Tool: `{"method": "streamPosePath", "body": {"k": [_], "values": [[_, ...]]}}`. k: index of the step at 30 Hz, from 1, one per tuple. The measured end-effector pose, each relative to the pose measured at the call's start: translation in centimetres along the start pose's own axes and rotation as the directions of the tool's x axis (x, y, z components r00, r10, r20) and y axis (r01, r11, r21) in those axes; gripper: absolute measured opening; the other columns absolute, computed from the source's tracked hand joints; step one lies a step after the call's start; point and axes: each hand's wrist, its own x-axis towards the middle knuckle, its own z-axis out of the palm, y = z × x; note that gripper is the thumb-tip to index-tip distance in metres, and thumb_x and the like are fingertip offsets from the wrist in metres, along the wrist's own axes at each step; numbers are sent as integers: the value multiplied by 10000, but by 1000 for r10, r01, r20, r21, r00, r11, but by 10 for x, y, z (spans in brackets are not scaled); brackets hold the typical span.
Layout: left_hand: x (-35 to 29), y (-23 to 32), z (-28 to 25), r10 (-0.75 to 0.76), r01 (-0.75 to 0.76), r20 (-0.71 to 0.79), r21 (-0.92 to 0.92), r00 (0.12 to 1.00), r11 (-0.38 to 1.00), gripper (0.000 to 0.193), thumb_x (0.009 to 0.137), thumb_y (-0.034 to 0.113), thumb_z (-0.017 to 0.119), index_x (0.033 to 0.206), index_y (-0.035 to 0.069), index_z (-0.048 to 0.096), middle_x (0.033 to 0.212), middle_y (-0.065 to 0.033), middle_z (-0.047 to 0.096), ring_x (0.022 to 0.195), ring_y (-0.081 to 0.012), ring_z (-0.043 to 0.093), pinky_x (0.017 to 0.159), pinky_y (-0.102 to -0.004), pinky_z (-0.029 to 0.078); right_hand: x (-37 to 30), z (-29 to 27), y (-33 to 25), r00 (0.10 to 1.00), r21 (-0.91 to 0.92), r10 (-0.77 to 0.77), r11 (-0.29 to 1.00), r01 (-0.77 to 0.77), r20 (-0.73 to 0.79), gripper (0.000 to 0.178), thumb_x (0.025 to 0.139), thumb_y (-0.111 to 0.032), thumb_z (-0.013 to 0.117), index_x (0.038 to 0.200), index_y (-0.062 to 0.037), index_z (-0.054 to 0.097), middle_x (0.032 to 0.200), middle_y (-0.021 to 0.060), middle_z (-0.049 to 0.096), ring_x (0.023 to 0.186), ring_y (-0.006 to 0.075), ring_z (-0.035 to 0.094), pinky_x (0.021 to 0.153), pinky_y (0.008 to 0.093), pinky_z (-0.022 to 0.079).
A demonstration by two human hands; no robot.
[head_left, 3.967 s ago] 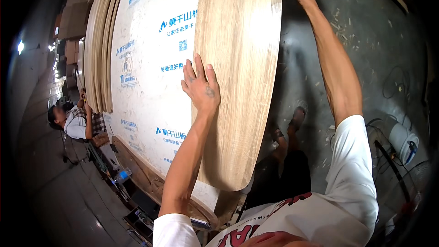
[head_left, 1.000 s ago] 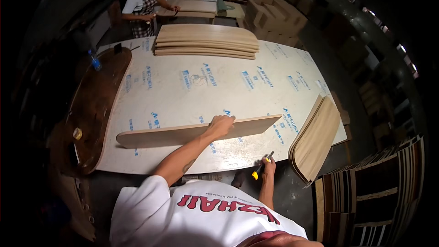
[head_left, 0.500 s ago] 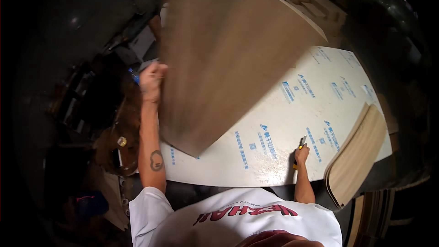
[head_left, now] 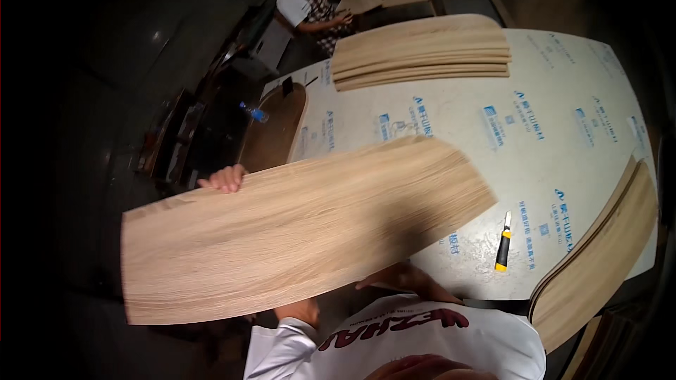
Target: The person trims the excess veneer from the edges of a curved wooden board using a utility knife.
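Note:
A pale wood-grain board [head_left: 303,232] with a curved end is held tilted in front of me, over the table's near left part. My left hand [head_left: 227,179] has its fingers hooked over the far edge, toward the left end; its palm is hidden behind the board. My right hand [head_left: 400,276] is at the near edge in shadow, close to my body. The board covers part of that hand, and its grip is unclear. A yellow and black utility knife [head_left: 503,243] lies on the table to the right, blade out, apart from both hands.
The white table [head_left: 472,162] carries blue print. A stack of similar boards [head_left: 422,56] lies at its far side, and curved boards [head_left: 598,253] overhang its right edge. Beyond stands a person [head_left: 310,10] beside more panels. A plastic bottle [head_left: 253,112] is at the left.
The board has swung down from steeply raised to a low tilt across my front. My right hand has let go of the utility knife and moved left to the board's near edge.

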Motion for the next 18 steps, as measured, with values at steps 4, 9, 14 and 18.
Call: {"method": "streamPosePath", "body": {"k": [4, 9, 14, 18], "values": [[-57, -78, 24, -81, 144, -320, 179, 944, 973, 366, 957, 241, 582, 1248, 21, 565, 1136, -149, 667, 1124, -348, 601, 887, -438, 505, -23, -43, 25, 961, 325, 9, 942, 85, -276, 587, 982, -323, 569, 1456, -6, 431, 1392, 170, 537, 1271, 295, 532, 1086, 449, 419], [-149, -189, 47, -214, 463, -572, 333, 792, 822, 365, 946, 236, 591, 1236, 16, 569, 1124, -159, 666, 1126, -358, 597, 882, -450, 506, -45, -101, 25, 854, 458, -20, 837, 299, -520, 538, 960, -270, 565, 1422, -13, 464, 1326, 166, 571, 1227, 305, 549, 1082, 452, 417], [-272, -306, 42, -256, 680, -635, 625, 729, 385, 365, 934, 231, 601, 1225, 11, 572, 1111, -168, 665, 1127, -369, 593, 877, -463, 507, -38, -162, -1, 722, 262, -20, 924, 277, -692, 498, 934, -216, 562, 1384, -12, 498, 1259, 164, 605, 1182, 316, 568, 1072, 458, 422], [-338, -358, 9, -328, -85, -99, 860, 940, -503, 437, 901, 232, 640, 1272, 12, 572, 1225, -215, 634, 1174, -459, 560, 889, -523, 497, -3, -196, -67, 527, -264, -92, 929, -260, -845, 477, 889, -160, 565, 1328, 25, 538, 1188, 169, 645, 1135, 329, 601, 1035, 484, 455]]}}
